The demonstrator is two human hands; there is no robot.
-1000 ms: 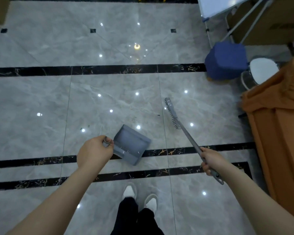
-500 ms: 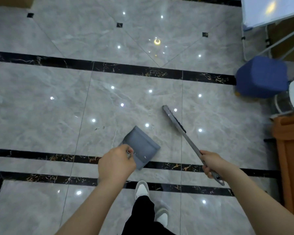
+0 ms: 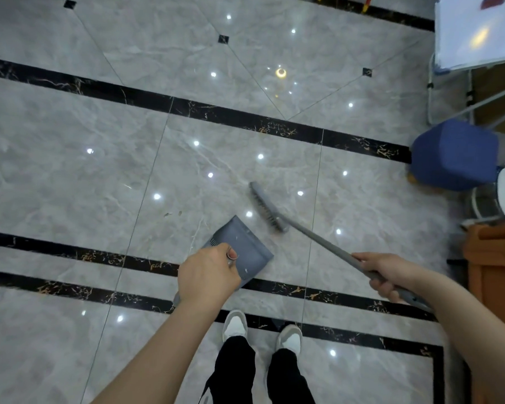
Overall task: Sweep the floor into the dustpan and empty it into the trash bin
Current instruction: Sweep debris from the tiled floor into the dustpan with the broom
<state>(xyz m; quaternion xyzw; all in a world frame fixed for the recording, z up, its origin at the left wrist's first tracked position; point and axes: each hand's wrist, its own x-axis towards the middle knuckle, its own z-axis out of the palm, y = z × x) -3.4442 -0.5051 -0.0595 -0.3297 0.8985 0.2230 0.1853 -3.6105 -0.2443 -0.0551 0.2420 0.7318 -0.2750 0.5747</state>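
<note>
a: grips?
b: left hand [image 3: 207,275] clenched on the dustpan [image 3: 242,252] handle. right hand [image 3: 387,272] wrapped round the broom [image 3: 309,233] shaft.
a: positions?
b: dustpan over the grey floor [image 3: 70,176], just ahead of the shoes [image 3: 235,325]. broom head just beside its far corner. two small debris bits [image 3: 172,213] left of the pan. blue bin [image 3: 454,154] far right.

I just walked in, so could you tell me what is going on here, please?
A person is sweeping the marble floor. The left hand grips the handle of a grey dustpan, and the right hand holds a broom whose head sits just beside the pan. A few crumbs lie ahead of the dustpan, not yet swept in.
</note>
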